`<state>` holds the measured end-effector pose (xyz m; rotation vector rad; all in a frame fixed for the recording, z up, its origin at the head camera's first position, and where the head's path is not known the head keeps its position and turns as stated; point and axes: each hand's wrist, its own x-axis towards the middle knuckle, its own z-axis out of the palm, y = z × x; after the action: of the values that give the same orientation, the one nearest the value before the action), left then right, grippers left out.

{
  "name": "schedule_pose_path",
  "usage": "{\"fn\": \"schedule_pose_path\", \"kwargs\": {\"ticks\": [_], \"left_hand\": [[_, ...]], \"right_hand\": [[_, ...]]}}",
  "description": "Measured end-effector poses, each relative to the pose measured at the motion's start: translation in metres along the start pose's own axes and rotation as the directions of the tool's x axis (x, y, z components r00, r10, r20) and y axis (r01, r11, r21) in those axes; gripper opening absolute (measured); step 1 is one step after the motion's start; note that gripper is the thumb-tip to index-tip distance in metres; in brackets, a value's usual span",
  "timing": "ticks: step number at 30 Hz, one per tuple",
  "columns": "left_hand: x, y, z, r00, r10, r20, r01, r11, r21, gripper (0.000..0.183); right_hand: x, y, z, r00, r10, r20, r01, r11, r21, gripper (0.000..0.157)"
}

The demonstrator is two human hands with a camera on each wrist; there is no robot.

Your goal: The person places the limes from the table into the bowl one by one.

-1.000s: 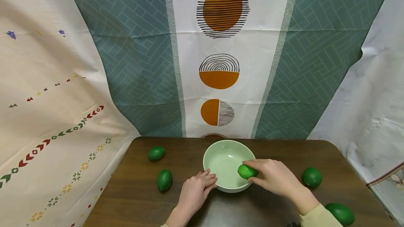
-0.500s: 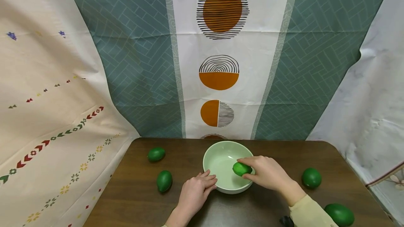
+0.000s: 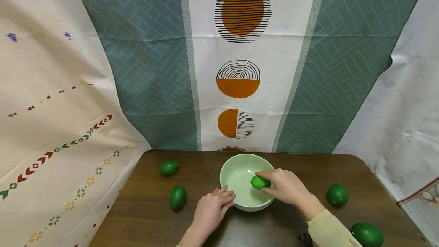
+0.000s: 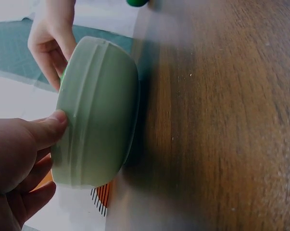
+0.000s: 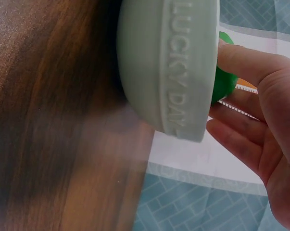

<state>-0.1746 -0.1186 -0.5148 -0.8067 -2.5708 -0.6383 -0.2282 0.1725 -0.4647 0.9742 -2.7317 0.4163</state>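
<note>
A pale green bowl (image 3: 244,186) stands upright on the wooden table, with raised lettering on its outer wall in the right wrist view. My right hand (image 3: 288,186) pinches a bright green lime (image 3: 259,182) between thumb and fingers, over the right part of the bowl's opening. Whether the lime touches the bowl's inside, I cannot tell. At the bowl's near left rim is my left hand (image 3: 213,209). Its thumb (image 4: 52,126) presses the outer wall, while the fingers reach over the rim. In the left wrist view the bowl (image 4: 99,113) mostly covers the lime.
Left of the bowl lie two dark green limes, a farther lime (image 3: 169,167) and a nearer lime (image 3: 178,197). To the right are a round dark green fruit (image 3: 337,194) and a larger oval one (image 3: 367,234). Patterned cloths hang behind the table (image 3: 137,216).
My right hand has carried the lime a little left and farther over the bowl. The left hand stays at the rim, and the other fruits have not moved.
</note>
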Motion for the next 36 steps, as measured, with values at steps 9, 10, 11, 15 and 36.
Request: {"fn": "schedule_pose_path", "kwargs": {"ticks": [9, 10, 11, 15, 36], "left_hand": [[-0.0003, 0.0001, 0.0007, 1.000, -0.004, 0.002, 0.004, 1.000, 0.005, 0.023], [-0.0004, -0.0001, 0.0008, 1.000, -0.005, 0.003, 0.005, 1.000, 0.004, 0.023], [-0.0004, -0.0003, 0.0010, 1.000, -0.006, 0.003, 0.006, 1.000, 0.002, 0.023], [-0.0004, -0.0005, 0.0017, 1.000, -0.007, 0.002, 0.007, 1.000, 0.002, 0.023], [0.0007, 0.0002, 0.0016, 1.000, -0.001, 0.007, 0.001, 1.000, 0.020, 0.023]], "right_hand": [[0.0001, 0.0008, 0.0012, 1.000, 0.001, 0.016, -0.002, 1.000, 0.010, 0.049], [0.0000, 0.0009, 0.0015, 1.000, 0.004, 0.015, -0.004, 1.000, 0.008, 0.049], [0.0000, 0.0010, 0.0017, 1.000, 0.008, 0.014, -0.008, 1.000, 0.004, 0.049], [0.0003, 0.0019, 0.0034, 1.000, 0.017, 0.012, -0.017, 1.000, -0.009, 0.049], [0.0093, 0.0053, 0.0079, 1.000, 0.010, 0.021, -0.009, 1.000, -0.012, 0.048]]}}
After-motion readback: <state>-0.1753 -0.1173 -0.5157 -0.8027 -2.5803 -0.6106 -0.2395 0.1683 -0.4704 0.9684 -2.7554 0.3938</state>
